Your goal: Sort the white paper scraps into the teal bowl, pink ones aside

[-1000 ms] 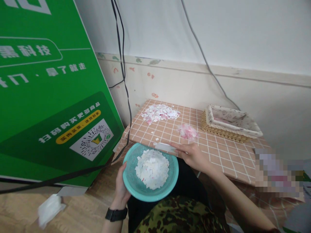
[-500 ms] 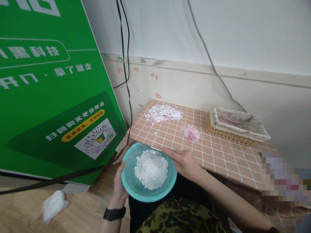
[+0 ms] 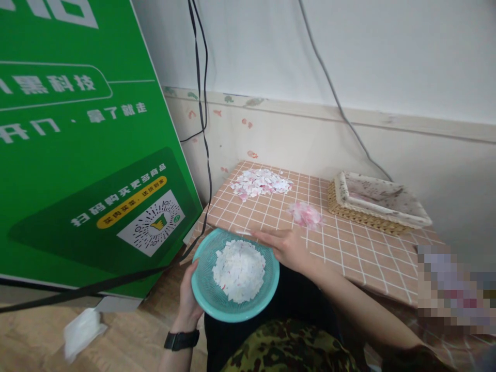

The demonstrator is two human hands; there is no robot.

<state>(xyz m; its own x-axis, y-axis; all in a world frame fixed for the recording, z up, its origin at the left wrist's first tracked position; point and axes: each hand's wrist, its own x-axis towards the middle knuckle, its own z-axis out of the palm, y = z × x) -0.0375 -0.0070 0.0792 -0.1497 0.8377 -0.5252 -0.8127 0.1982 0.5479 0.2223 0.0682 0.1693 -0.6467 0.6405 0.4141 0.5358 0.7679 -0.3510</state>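
Observation:
My left hand [image 3: 189, 297] grips the left rim of a turquoise plastic colander [image 3: 264, 297], tilted slightly below the table's front edge. A heap of small white paper scraps [image 3: 240, 271], with a few pink flecks, lies in it. My right hand [image 3: 290, 250] is at the table edge beside the colander's upper right rim, its fingers stretched out to the left and nearly flat. Near its fingertips a thin whitish strip [image 3: 243, 233] shows at the edge; I cannot tell what it is. My left thumb is over the rim, while the other fingers are mostly hidden beneath.
The table [image 3: 341, 248] has a brown checked cloth. On it are a pile of white and pink scraps [image 3: 261, 183], a smaller pink clump [image 3: 305, 214] and a lined wicker basket [image 3: 370, 214]. Black cables [image 3: 207, 155] hang beside a green panel [image 3: 89, 170]. A white packet [image 3: 83, 330] lies on the floor.
My right hand has slid a little left and up along the table edge. The colander has shifted slightly left. A lone white scrap on the cloth below the pile no longer shows there.

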